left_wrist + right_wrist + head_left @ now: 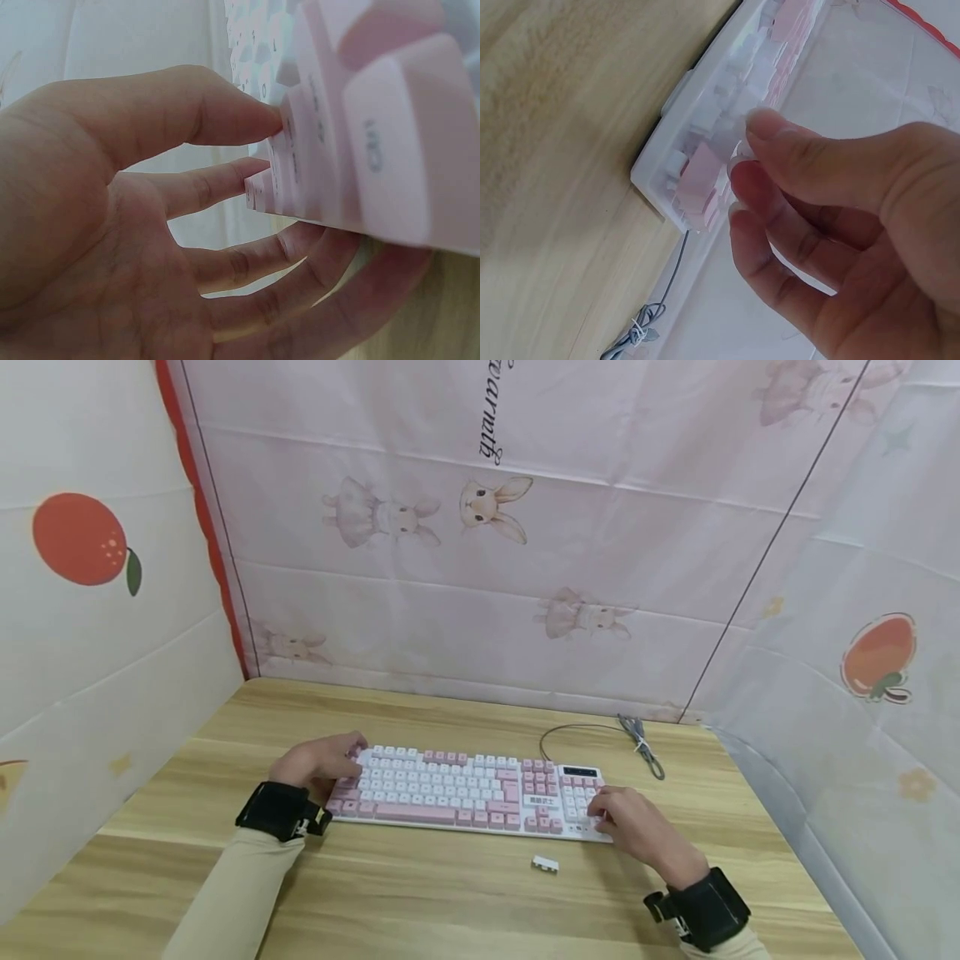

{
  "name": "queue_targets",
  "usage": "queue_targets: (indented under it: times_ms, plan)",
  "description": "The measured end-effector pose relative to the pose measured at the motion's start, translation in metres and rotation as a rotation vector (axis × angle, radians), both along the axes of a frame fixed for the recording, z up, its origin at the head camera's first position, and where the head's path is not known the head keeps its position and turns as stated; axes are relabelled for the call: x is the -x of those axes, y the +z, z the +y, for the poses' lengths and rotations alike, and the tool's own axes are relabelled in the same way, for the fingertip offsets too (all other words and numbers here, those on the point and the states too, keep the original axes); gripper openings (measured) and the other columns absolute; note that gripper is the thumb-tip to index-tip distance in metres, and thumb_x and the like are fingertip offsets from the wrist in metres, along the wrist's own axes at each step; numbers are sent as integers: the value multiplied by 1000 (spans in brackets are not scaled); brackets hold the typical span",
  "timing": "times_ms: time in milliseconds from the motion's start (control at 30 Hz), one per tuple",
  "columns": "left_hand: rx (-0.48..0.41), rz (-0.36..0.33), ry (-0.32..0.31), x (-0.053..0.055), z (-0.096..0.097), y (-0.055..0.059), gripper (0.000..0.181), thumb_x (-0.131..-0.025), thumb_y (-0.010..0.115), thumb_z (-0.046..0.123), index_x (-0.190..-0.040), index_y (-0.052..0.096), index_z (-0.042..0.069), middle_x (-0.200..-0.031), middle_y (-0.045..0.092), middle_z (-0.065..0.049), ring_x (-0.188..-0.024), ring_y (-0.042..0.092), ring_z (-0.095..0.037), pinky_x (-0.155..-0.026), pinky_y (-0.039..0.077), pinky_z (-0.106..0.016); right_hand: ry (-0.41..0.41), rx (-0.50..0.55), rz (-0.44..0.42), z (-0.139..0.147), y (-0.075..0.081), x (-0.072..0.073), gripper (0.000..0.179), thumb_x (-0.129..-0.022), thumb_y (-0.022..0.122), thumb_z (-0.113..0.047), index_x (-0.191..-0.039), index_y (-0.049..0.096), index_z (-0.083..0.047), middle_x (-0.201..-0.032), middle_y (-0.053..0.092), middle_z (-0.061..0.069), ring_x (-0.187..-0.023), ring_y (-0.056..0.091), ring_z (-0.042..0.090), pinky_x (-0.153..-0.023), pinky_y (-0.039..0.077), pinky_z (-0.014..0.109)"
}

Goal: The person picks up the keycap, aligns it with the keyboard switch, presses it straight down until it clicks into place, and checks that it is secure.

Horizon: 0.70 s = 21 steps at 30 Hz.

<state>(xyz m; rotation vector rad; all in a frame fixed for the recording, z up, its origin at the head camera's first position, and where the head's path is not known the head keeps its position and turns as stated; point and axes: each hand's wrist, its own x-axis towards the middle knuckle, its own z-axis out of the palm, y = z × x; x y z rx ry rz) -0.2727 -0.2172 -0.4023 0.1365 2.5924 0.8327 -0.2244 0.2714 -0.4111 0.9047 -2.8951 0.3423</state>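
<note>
A pink and white keyboard (442,789) lies flat on the wooden table. My left hand (321,762) grips its left end: in the left wrist view the thumb presses on pink keys (300,139) near the Ctrl key (397,142), with the other fingers along the side edge. Over the lower right of the number pad, my right hand (637,827) pinches a white keycap (729,135) between thumb and forefinger; its fingertips partly hide it. Beside it stands a pink key (700,176), near the keyboard's corner. A loose white keycap (545,864) lies in front of the keyboard.
A grey cable (637,743), bundled with a white tie, lies behind the keyboard at the right. Printed cloth walls (450,610) enclose the table (420,893) at the back and both sides.
</note>
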Motion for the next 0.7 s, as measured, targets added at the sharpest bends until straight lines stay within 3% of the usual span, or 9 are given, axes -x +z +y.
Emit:
queue_targets:
  times_ms: [100, 333, 700]
  plan:
    - [-12, -7, 16, 0, 0, 0, 55, -94, 61, 10, -145, 42, 2, -142, 46, -28, -112, 56, -35, -79, 58, -42, 6, -8, 3, 0, 0, 0, 15, -83, 79, 3, -95, 78, -6, -92, 71, 2, -79, 61, 7, -68, 54, 24]
    - [-4, 3, 11, -1, 0, 1, 55, -93, 62, 10, -144, 43, 2, -142, 47, -28, -114, 54, -35, -83, 57, -43, 4, -10, -3, 1, -1, 0, 16, -81, 81, 2, -94, 79, -7, -92, 70, 1, -79, 62, 9, -67, 53, 23]
    - [-19, -25, 43, -1, 1, 2, 56, -95, 62, 13, -147, 43, 6, -140, 48, -25, -106, 56, -35, -74, 59, -43, 2, -14, -7, 1, -3, 1, 17, -80, 82, 2, -93, 79, -8, -90, 69, -1, -78, 61, 7, -66, 51, 22]
